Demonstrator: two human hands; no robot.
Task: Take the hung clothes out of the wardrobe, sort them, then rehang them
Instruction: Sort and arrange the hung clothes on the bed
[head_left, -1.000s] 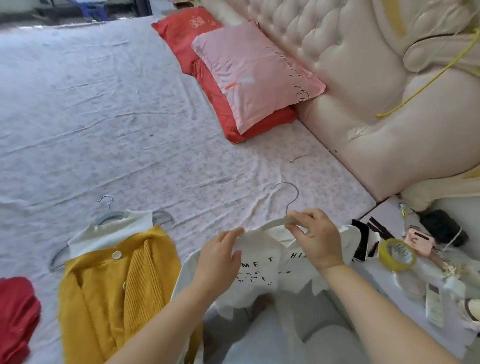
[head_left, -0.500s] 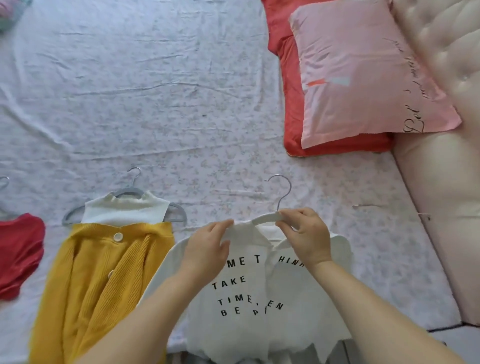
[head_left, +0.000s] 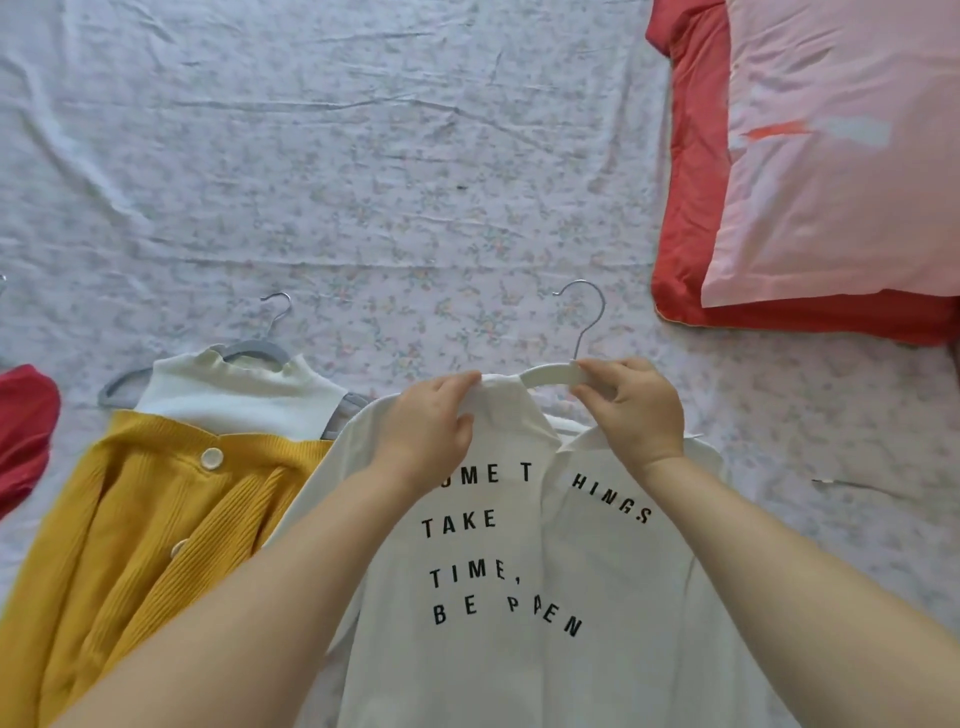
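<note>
Your left hand (head_left: 434, 421) pinches the collar of a white printed shirt (head_left: 535, 571) lying flat on the floral bedsheet (head_left: 337, 182); your right hand (head_left: 636, 410) grips its white hanger (head_left: 553, 373). Yellow cardigan (head_left: 140, 530) w/ grey hanger (head_left: 249, 349) lies just left, touching.

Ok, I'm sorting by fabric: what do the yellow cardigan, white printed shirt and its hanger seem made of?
Yellow cardigan: rib knit, matte, probably wool or acrylic; vertical ribs show. White shirt: thin smooth woven cloth, likely cotton or blend; creases, flat printed letters. Hanger: matte white body, possibly plastic or flocked; shiny metal wire hook.
</note>
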